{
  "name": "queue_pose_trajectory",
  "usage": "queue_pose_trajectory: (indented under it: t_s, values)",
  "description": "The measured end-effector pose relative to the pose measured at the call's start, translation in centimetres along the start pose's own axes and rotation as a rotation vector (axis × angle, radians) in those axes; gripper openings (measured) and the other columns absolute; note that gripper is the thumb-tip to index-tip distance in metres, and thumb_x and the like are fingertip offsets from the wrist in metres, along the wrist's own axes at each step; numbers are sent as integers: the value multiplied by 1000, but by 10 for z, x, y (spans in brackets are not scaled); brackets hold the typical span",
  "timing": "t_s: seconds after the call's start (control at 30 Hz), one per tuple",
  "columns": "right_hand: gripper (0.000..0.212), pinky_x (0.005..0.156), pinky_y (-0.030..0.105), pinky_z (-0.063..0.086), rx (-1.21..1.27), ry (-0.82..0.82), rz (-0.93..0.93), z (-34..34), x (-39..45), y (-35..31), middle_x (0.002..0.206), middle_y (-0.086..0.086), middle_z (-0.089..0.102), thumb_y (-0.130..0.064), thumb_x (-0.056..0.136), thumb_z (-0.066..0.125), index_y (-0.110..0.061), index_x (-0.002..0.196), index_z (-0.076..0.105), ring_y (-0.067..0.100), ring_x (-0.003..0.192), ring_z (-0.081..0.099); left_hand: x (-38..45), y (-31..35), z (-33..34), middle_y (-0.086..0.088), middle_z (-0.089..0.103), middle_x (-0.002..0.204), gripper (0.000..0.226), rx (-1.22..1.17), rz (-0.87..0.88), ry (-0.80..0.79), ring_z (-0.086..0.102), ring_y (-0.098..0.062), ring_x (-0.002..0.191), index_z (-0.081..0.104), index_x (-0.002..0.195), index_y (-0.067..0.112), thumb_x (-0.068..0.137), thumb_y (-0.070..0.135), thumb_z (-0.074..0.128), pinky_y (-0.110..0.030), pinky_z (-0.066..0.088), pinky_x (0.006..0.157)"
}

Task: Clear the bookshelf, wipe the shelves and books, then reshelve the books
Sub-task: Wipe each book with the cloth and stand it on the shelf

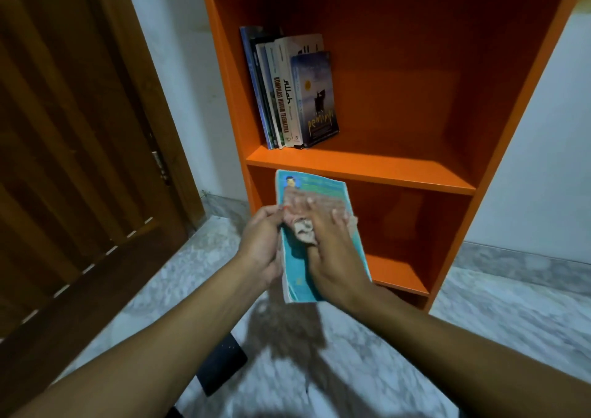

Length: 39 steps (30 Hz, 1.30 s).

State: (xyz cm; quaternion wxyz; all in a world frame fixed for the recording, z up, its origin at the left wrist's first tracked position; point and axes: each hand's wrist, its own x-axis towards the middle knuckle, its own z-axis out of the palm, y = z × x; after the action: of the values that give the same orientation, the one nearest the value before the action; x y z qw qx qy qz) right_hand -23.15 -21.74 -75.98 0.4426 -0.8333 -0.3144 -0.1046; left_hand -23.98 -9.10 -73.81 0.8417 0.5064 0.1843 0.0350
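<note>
Left hand (260, 241) grips the left edge of a worn teal paperback (315, 241), held near the orange bookshelf (361, 168) over its lower shelf. Right hand (332, 251) lies on the cover, fingers spread but blurred, pressing a crumpled beige cloth (303, 229) against it. Far on the middle shelf, a row of books (287, 94) leans left, smooth board open to their right. Marbled floor (495, 315) below; slatted wooden door (73, 149) on the left.

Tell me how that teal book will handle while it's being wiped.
The teal book looks like a thin paperback, so probably light and a bit bendy. Its edges look worn, so likely soft. The left hand grips one edge while the right hand presses a cloth on it.
</note>
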Motion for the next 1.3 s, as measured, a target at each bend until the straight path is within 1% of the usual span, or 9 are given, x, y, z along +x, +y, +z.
queue_pose_trajectory:
  t_s: [0.13, 0.27, 0.57, 0.67, 0.87, 0.97, 1.07, 1.2, 1.3]
  values:
    - [59, 120, 27, 15, 49, -189, -146, 6, -23, -2, 147, 0, 50, -1, 84, 42, -16, 141, 48, 2, 135, 33, 13, 13, -22, -25, 71, 113, 31, -187, -53, 111, 71, -42, 100, 53, 131, 7, 106, 24, 44, -63, 57, 82]
    - [44, 79, 5, 36, 150, -368, -164, -3, -37, -3, 102, -42, 54, 1, 95, 47, -41, 109, 51, -20, 94, 48, 19, 23, -46, -17, 77, 98, 27, -188, 3, 245, 76, -34, 82, 58, 124, 12, 106, 26, 43, -52, 60, 59]
    - [33, 48, 32, 38, 628, -149, 797, -17, -39, 50, 69, 17, 51, -27, 106, 42, 3, 107, 55, 24, 51, 47, 10, 35, -62, -10, 78, 99, 20, -171, -6, 299, 77, -31, 80, 64, 112, 19, 104, 29, 48, -49, 60, 60]
    - [41, 79, 49, 50, 1080, -101, 977, -20, -28, 40, 109, 33, 65, -33, 105, 45, 3, 121, 57, 50, 92, 64, 1, 28, -49, -11, 79, 91, 23, -111, -27, 234, 77, -30, 75, 65, 105, 19, 106, 29, 44, -49, 57, 67]
    - [36, 92, 59, 53, 1006, -140, 723, -21, -20, 16, 115, 11, 73, -22, 96, 63, -10, 129, 56, 46, 108, 65, 3, 6, -29, -3, 68, 104, 16, 412, 227, 317, 70, -21, 87, 51, 118, 19, 104, 24, 49, -39, 58, 72]
    - [18, 60, 43, 56, 752, -64, 574, -17, -18, 12, 103, 16, 71, -13, 98, 60, -13, 114, 54, 39, 82, 69, 6, 0, -24, 7, 41, 139, 60, 768, 445, 235, 46, -15, 127, 30, 149, 36, 96, 45, 57, -43, 45, 105]
    - [22, 65, 35, 49, 547, 9, 430, -11, -23, 6, 96, 2, 68, -12, 92, 63, -28, 103, 55, 22, 79, 64, -3, -7, -12, 12, 22, 162, 98, 683, 276, 59, 39, -22, 140, -9, 141, 70, 74, 79, 61, -53, 41, 110]
    - [35, 73, 40, 50, 151, 16, 203, -7, -41, 2, 95, -13, 68, -11, 86, 60, -33, 111, 49, 14, 88, 63, -6, -19, -5, -14, 34, 159, 106, 579, 265, 144, 57, -38, 126, -11, 132, 79, 72, 58, 75, -63, 51, 95]
    - [46, 64, 30, 40, 52, 41, 54, -9, -43, -6, 96, -16, 69, -15, 82, 56, -42, 117, 43, 12, 84, 62, -3, -18, -4, -21, 53, 139, 105, 399, 343, 230, 69, -27, 75, -8, 139, 71, 89, 16, 65, -43, 58, 63]
